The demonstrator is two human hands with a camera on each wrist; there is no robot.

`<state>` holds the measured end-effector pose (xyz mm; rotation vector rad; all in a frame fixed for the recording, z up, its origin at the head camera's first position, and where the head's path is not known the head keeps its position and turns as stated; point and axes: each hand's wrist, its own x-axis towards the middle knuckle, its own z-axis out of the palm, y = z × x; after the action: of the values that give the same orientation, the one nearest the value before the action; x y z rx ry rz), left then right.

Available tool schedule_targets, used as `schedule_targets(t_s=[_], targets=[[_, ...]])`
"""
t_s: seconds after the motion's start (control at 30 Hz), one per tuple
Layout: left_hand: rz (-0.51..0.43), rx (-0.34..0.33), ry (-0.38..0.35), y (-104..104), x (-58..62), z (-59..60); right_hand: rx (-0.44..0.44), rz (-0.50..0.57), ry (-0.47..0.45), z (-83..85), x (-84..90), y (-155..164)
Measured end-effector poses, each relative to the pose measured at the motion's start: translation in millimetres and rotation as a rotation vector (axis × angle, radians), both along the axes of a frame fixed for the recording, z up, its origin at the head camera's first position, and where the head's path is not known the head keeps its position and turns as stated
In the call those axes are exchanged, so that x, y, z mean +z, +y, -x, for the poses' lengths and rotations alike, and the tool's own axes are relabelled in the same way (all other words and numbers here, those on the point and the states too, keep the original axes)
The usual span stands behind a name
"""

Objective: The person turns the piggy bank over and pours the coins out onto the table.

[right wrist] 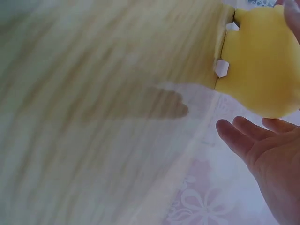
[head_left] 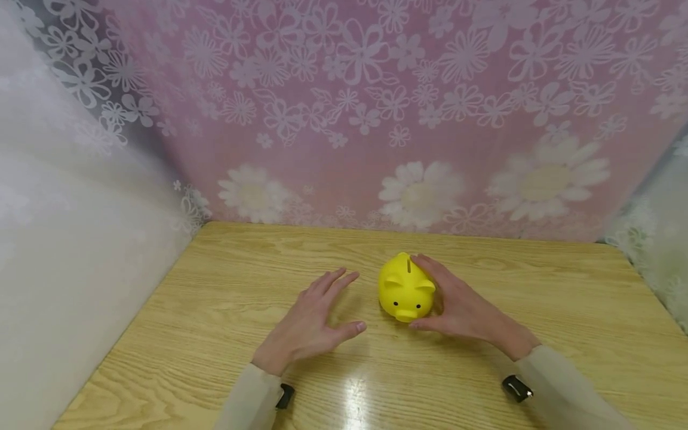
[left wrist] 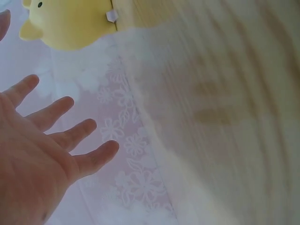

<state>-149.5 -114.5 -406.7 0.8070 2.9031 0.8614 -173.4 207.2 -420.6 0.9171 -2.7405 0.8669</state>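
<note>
A yellow piggy bank (head_left: 404, 289) stands on the wooden table (head_left: 215, 310), snout toward me, coin slot on top. My right hand (head_left: 424, 292) lies against its right side with nearly straight fingers along its back and the thumb in front under the snout. My left hand (head_left: 352, 301) hovers flat just left of the pig, fingers spread, with a gap between them. In the left wrist view the spread fingers (left wrist: 65, 131) reach toward the piggy bank (left wrist: 70, 23). In the right wrist view the fingers (right wrist: 243, 136) sit just under the piggy bank (right wrist: 262, 61).
A pink flowered curtain (head_left: 376, 119) closes the back of the table, and a white lace sheet (head_left: 64, 239) closes its left side. More pale lace hangs at the right (head_left: 661, 239). Black straps (head_left: 517, 388) sit on both sleeves.
</note>
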Motion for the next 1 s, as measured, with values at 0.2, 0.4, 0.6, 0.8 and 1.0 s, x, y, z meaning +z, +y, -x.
schedule_targets(t_s=[0.2, 0.4, 0.6, 0.8, 1.0], targets=[[-0.045, -0.041, -0.024, 11.2, 5.5, 1.6, 0.031, 0.101, 0.016, 3.2, -2.7, -5.3], [-0.103, -0.104, -0.052, 28.7, 8.1, 7.3, -0.054, 0.224, -0.201, 2.3, 4.1, -6.5], [-0.136, -0.106, -0.126, 40.6, 6.6, 15.1, -0.115, 0.273, -0.339, 2.5, 11.8, -9.9], [-0.137, -0.090, -0.184, 45.2, 4.1, 19.1, -0.074, 0.325, -0.352, -0.3, 8.9, -5.8], [-0.134, -0.093, -0.184, 47.5, 2.3, 23.9, 0.003, 0.307, -0.271, -2.0, 6.0, 3.5]])
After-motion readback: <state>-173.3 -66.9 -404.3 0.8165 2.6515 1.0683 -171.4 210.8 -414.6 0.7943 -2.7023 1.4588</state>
